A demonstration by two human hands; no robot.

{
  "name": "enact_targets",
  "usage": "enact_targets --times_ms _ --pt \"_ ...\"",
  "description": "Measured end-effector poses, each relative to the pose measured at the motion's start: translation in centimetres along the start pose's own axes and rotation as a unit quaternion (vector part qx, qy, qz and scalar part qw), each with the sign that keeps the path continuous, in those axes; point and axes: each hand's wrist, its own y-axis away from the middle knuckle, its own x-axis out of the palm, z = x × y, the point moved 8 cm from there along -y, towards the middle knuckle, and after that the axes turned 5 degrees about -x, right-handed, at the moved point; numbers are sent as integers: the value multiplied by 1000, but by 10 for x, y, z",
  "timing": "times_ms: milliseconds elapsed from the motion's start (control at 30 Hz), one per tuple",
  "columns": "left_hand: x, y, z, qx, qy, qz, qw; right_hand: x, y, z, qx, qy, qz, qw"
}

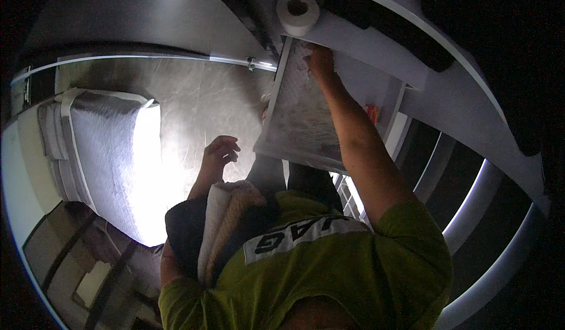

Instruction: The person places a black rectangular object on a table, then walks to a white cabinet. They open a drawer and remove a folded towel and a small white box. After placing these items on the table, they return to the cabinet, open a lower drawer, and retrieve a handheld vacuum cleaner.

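Note:
My right hand (321, 61) reaches to the far end of a pulled-out drawer (276, 96), its fingers bent around or on something pale, perhaps crumpled, that I cannot make out. A small red packet (372, 113) lies at the drawer's right side. My left hand (224, 148) hangs in the air left of the drawer, fingers curled loosely, with nothing seen in it. Folded towels (229, 197), white and tan, hang over my left forearm beside a dark cloth (185, 224). A white paper roll (298, 14) stands just beyond the drawer.
To the left is a bed (103, 144) with pale bedding, brightly lit along its near side. Marble-patterned floor (198, 91) spreads between bed and drawer. Dark shelves or drawers with light edges (450, 184) stand at the right, under a long counter (423, 87).

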Motion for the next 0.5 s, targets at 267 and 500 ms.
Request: enact_targets --times_ms 267,500 --pt "-13 9 8 46 42 46 997 -7 17 30 -22 -103 -1 994" --pt "9 27 -24 117 35 75 990 -45 48 41 -84 -69 -18 994"
